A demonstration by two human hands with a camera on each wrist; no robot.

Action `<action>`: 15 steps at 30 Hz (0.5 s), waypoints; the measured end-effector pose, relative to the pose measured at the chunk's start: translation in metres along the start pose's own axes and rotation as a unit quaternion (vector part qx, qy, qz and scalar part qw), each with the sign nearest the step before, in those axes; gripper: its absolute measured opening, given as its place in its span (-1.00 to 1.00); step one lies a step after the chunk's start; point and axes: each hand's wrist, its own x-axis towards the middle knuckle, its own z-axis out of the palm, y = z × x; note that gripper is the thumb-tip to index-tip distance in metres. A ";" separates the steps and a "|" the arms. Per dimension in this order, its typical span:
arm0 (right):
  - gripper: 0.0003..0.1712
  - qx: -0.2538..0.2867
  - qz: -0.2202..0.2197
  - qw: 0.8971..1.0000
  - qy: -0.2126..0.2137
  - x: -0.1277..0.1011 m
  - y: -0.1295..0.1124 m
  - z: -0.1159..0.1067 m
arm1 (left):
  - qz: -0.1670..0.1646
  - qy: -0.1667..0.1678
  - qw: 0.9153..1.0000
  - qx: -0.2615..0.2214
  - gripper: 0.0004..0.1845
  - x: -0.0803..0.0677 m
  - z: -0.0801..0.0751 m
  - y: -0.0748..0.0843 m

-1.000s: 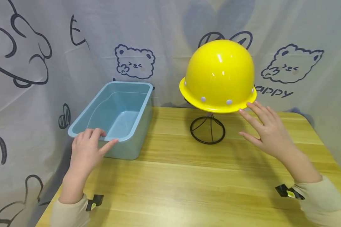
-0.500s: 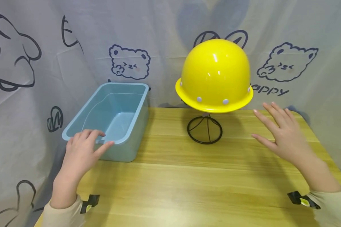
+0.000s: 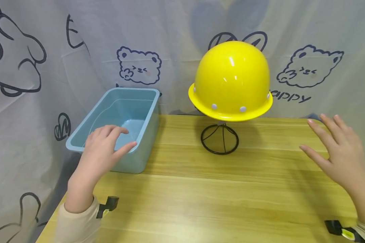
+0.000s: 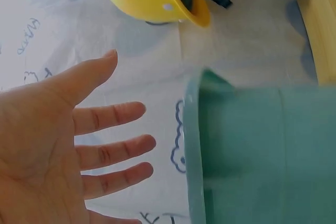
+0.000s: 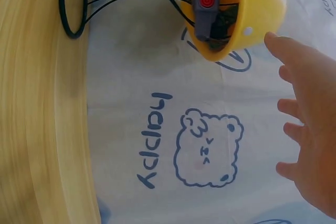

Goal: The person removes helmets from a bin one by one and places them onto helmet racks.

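A yellow hard hat (image 3: 232, 81) sits on a black wire stand (image 3: 220, 153) toward the back of the table. Its chin strap buckle (image 5: 206, 9) shows under the shell in the right wrist view. To the left stands a light blue plastic bin (image 3: 134, 162), with nothing visible inside it. My left hand (image 3: 101, 152) hovers over the bin's near rim, holding nothing; in the left wrist view its fingers (image 4: 118, 148) are spread and apart from the bin. My right hand (image 3: 340, 155) is in the air right of the hard hat, fingers spread, touching nothing.
The wooden table (image 3: 182, 206) reaches back to a pale curtain (image 3: 176, 30) printed with cartoon bears and lettering. The curtain also runs along the left and right sides. Small black cameras are strapped at both wrists.
My right hand has left the hard hat's brim and moved right, away from it. My left hand has lifted slightly and shifted right from the bin's near rim. Hat and bin stay put.
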 end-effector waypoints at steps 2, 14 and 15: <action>-0.17 0.004 0.026 0.999 -0.033 -0.002 -0.001 -0.003 | 0.001 0.003 1.000 -0.003 -0.54 0.004 0.003 0.006; -0.12 -0.027 0.133 0.977 -0.162 -0.002 -0.011 0.000 | 0.012 0.032 0.999 -0.028 -0.51 0.028 0.033 0.043; -0.11 -0.029 0.136 0.976 -0.167 -0.003 -0.012 0.001 | 0.013 0.037 0.999 -0.029 -0.51 0.030 0.037 0.045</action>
